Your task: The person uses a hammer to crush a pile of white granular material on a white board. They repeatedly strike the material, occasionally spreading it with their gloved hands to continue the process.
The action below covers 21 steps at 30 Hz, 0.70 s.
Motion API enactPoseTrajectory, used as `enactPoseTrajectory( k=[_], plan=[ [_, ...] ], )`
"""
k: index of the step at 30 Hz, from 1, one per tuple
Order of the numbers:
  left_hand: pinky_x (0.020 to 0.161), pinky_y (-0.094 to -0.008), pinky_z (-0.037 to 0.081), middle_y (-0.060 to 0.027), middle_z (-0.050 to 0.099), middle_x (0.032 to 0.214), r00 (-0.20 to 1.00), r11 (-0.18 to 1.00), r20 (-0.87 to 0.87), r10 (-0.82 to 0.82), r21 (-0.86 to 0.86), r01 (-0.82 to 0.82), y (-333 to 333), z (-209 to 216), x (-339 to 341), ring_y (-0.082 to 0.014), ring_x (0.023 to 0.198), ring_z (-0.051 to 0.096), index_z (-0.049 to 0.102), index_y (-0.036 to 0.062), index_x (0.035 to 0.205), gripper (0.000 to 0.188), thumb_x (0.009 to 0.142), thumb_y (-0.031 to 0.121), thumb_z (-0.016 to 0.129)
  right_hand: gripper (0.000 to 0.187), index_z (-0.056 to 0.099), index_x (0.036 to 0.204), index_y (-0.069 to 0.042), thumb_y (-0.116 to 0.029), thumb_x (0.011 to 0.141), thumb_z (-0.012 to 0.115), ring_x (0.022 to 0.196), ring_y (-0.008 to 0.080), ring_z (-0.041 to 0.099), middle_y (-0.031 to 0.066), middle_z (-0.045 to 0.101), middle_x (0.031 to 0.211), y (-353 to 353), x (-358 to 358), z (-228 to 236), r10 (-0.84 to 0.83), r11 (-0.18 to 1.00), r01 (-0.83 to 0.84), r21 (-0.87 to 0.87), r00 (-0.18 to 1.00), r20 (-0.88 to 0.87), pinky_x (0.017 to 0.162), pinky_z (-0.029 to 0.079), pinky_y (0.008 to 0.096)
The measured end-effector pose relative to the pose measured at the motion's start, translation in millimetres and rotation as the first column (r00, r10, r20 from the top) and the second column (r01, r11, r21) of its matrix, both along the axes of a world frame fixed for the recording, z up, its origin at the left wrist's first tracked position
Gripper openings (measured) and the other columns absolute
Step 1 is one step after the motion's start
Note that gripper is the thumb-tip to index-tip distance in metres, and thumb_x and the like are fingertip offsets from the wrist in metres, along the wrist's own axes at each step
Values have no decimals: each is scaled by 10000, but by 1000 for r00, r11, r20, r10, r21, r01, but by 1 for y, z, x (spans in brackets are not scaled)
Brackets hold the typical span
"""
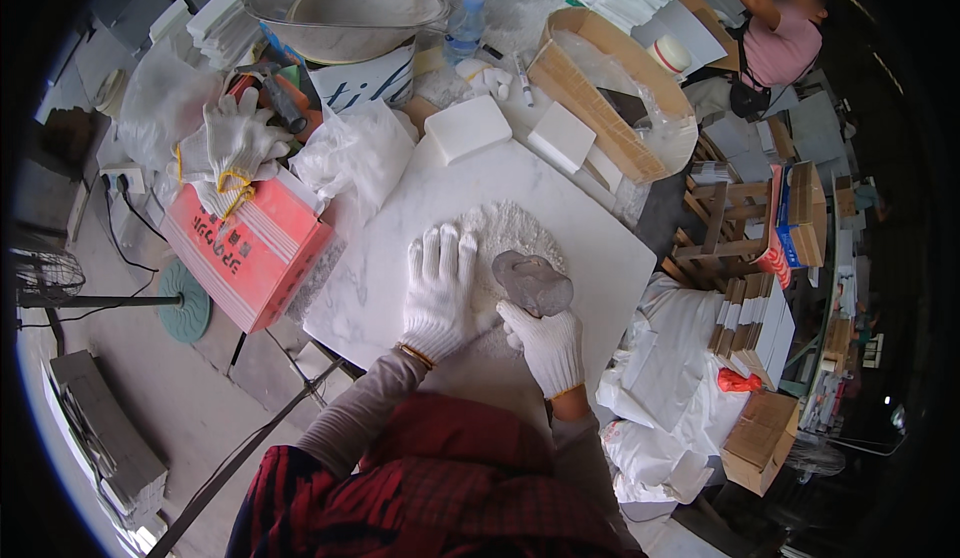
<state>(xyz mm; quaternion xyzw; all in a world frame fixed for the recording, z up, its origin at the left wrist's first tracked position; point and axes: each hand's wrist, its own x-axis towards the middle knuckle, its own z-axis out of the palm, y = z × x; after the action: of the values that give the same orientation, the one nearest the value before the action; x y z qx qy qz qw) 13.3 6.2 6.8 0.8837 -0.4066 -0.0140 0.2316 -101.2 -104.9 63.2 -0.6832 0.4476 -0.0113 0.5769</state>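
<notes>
My left hand (440, 293), in a white knitted glove, lies flat on a pale marble slab (375, 258) with its fingers stretched out together. White powder (500, 226) is heaped and spread just right of those fingers. My right hand (548, 350), gloved the same way, is closed at the near end of a smooth grey lump (528, 276) that looks like putty or stone. The lump sits over the powder, with a hollow in its upper face. The fingers under it are partly hidden.
Beyond the slab lie two white blocks (468, 128), a cardboard tray (605, 148), a bottle (465, 28) and a large sieve (345, 13). A red box (245, 258) with spare gloves (235, 143) stands left. White sheeting (660, 368) is at right; a co-worker (780, 43) stands far right.
</notes>
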Motion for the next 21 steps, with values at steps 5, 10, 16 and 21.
enactPoseTrajectory(
  k=[5, 10, 16, 21],
  plan=[
    [1191, -579, 291, -269, 447, 1446, 1000, 1000, 19, 6, 1, -6, 0, -5, -2, -455, 1395, 395, 418, -33, 1454, 1038, 635, 472, 808, 213, 707, 860, -42, -232, 885, 799, 526, 113, 604, 59, 659, 667, -10, 1, -58, 51, 999, -51, -12, 997, -63, 478, 442, 256],
    [1189, -588, 289, -270, 447, 1450, 1000, 1000, 26, 1, -11, -1, 2, -10, -3, -458, 1395, 398, 420, -36, 1451, 1031, 653, 495, 797, 188, 705, 934, -34, -190, 887, 799, 501, 115, 589, 53, 665, 682, -11, -3, -8, -64, 961, 67, 268, 998, -22, 460, 442, 248],
    [1193, -595, 284, -275, 446, 1454, 1000, 1000, 21, -4, 10, 4, -1, -7, 0, -464, 1389, 405, 421, -39, 1458, 1070, 651, 551, 801, 199, 711, 821, -32, -191, 879, 817, 544, 96, 589, 32, 671, 670, -4, -4, -30, 50, 985, -59, -165, 997, -56, 482, 433, 270],
    [1197, -597, 280, -276, 456, 1434, 1000, 1000, 27, -7, 1, 7, 2, -13, -2, -456, 1392, 404, 421, -38, 1465, 1066, 668, 569, 786, 197, 683, 823, -54, -208, 875, 793, 469, 101, 549, 34, 649, 650, -4, 7, -32, 15, 989, 7, 145, 988, -151, 429, 401, 267]
  ],
)
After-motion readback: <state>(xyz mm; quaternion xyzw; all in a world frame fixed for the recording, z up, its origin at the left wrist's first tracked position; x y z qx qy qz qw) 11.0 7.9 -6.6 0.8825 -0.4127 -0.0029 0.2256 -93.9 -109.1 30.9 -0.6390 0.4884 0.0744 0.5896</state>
